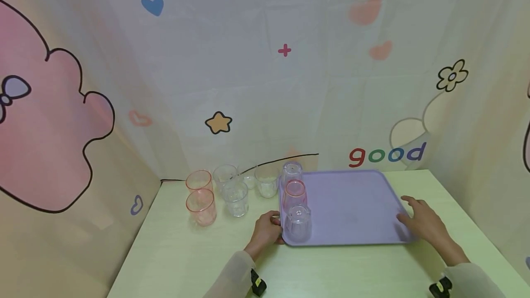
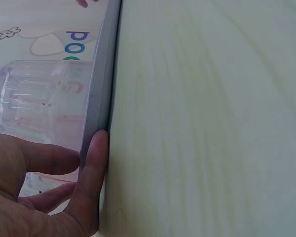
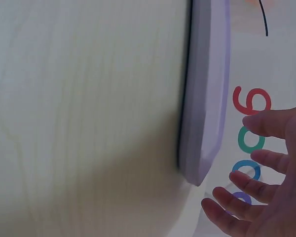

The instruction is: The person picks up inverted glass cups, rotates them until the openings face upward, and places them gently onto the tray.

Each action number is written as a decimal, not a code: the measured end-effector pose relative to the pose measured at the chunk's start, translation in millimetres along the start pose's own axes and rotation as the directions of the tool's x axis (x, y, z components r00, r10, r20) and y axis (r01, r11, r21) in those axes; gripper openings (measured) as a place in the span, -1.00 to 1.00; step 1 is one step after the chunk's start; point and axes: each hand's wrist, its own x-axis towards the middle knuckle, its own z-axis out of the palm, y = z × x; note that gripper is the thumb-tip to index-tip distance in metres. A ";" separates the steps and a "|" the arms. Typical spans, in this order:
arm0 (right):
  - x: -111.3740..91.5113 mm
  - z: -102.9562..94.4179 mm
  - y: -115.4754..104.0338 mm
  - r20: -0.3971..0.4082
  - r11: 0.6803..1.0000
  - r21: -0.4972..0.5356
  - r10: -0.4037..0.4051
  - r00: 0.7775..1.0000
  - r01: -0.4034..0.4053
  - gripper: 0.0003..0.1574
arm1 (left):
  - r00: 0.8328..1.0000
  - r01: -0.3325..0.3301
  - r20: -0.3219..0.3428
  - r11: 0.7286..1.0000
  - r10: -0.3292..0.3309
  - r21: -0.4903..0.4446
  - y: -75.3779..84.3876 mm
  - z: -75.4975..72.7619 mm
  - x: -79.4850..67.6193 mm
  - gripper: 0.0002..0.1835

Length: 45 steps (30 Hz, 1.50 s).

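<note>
The purple tray (image 1: 348,206) lies on the table with three upside-down tumblers along its left side. A clear tumbler (image 1: 292,172) is at the back, a pink one (image 1: 295,197) in the middle and another clear one (image 1: 298,225) in front. At the tray's front left corner my left hand (image 1: 266,231) holds the edge. Its fingers (image 2: 94,158) lie against the tray's outer wall in the left wrist view. My right hand (image 1: 424,220) hovers by the tray's right edge, fingers spread and holding nothing. The right wrist view shows a gap between fingertips and tray (image 3: 207,98).
Left of the tray stand two upright pink tumblers (image 1: 203,210) and several clear tumblers (image 1: 236,201). The pale table (image 1: 339,270) extends in front of the tray. A printed curtain (image 1: 256,82) hangs directly behind the table.
</note>
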 end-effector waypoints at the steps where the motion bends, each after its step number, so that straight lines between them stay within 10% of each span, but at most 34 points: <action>1: -0.2 0.8 2.3 0.003 1.000 0.002 0.001 1.000 -0.001 -0.25 | 1.000 0.003 0.001 1.000 -0.003 -0.002 0.1 0.2 -0.3 -0.40; 45: 18.8 5.9 25.0 0.144 0.999 0.031 0.006 0.989 -0.011 -0.31 | 1.000 -0.003 -0.012 1.000 0.003 -0.002 -1.0 0.9 -0.9 -0.42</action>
